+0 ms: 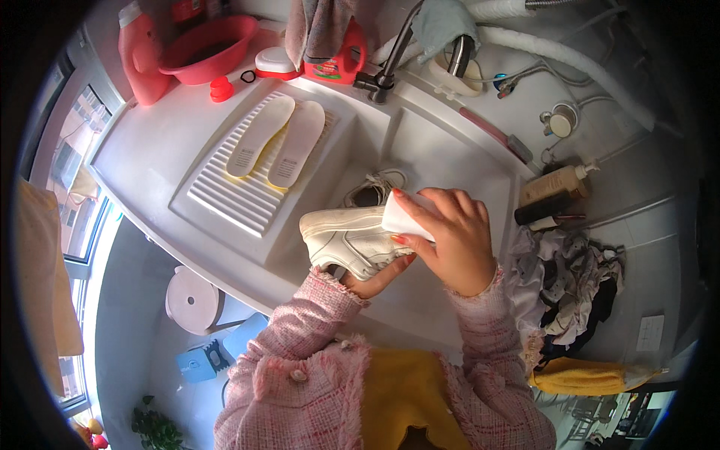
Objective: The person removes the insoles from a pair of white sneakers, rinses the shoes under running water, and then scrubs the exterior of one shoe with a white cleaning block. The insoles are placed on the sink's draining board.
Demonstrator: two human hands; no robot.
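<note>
A white sneaker lies on its side over the sink basin, its sole edge facing up and its toe or heel end hidden on the right. My left hand grips it from below, partly covered by the shoe. My right hand holds a white sponge block against the shoe's sole edge. Behind it, a second shoe with laces rests in the sink. Two insoles lie side by side on the ribbed washboard left of the basin.
A dark faucet stands at the sink's back. Behind the washboard are a red basin, a detergent bottle and a red cap. A long-handled brush lies on the right rim. Pump bottles and piled clothes are at right.
</note>
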